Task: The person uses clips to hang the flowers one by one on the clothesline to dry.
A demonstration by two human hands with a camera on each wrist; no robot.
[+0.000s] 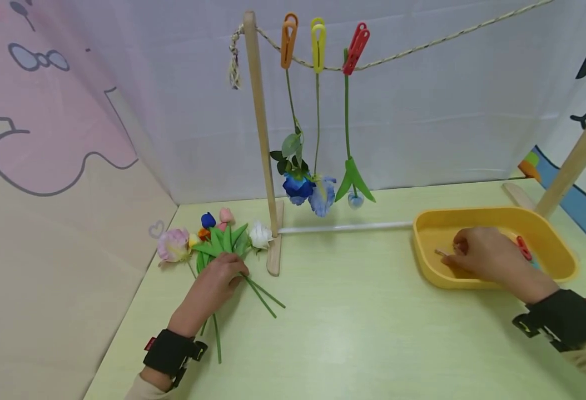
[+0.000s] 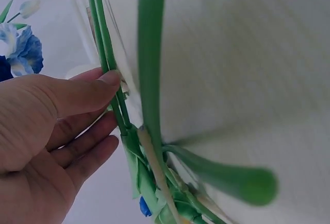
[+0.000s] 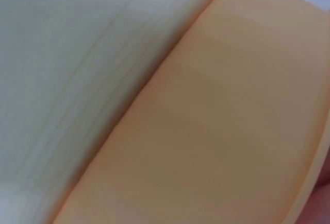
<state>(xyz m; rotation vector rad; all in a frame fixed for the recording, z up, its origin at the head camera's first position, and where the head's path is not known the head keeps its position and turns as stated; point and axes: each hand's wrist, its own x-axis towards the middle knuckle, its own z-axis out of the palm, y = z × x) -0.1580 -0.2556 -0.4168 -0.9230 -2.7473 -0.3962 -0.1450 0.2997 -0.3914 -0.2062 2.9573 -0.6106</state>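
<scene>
My left hand (image 1: 221, 276) pinches two green flower stems (image 2: 104, 38) between thumb and fingers, at the left of the table. Leaves and flower heads spread beyond it: a pink flower (image 1: 173, 245), a white flower (image 1: 260, 235) and small tulip heads in blue, orange and pink. Loose stems (image 1: 217, 339) lie below that hand. My right hand (image 1: 485, 255) reaches into the yellow tray (image 1: 425, 272), fingers curled at a small beige piece (image 1: 441, 253), likely a clip, mostly hidden by the fingers. A red clip (image 1: 524, 248) lies in the tray beside the hand.
A rope (image 1: 423, 47) spans between wooden posts (image 1: 260, 111). Orange (image 1: 288, 41), yellow (image 1: 318, 45) and red (image 1: 356, 49) clothes pegs hold a dark blue rose (image 1: 298, 189), a light blue flower (image 1: 322, 197) and a pale blue tulip (image 1: 355, 200) upside down. A white rod (image 1: 348, 228) runs along the table.
</scene>
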